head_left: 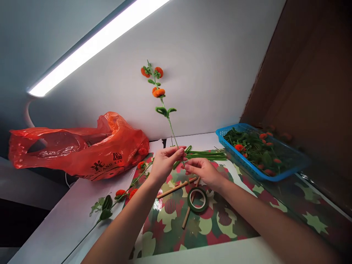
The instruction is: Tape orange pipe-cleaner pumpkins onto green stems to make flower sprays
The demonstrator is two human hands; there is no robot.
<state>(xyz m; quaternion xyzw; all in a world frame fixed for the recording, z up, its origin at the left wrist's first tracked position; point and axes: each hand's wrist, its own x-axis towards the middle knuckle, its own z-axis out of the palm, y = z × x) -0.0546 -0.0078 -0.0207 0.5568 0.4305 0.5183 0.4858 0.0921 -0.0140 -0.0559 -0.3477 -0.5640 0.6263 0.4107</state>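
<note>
An artificial flower stem (171, 126) with fuzzy orange blooms and green leaves stands tilted up in front of the wall. My left hand (167, 161) pinches its lower part between thumb and fingers. Just below, my right hand (202, 170) is closed in a pinch on the stem's bottom end. Beneath my hands, a roll of dark green tape (189, 200) lies on the patterned mat (170, 238), over a thin wooden stick (186, 219). Another wooden stick (176, 188) lies beside it. Behind my hands is a bundle of green stems (209, 156).
A red plastic bag (82, 154) slumps at the left. Below it lies another orange flower stem (121, 198). At the right, a blue basket (258, 174) holds leaves and orange flowers. A bright tube lamp (96, 47) hangs above.
</note>
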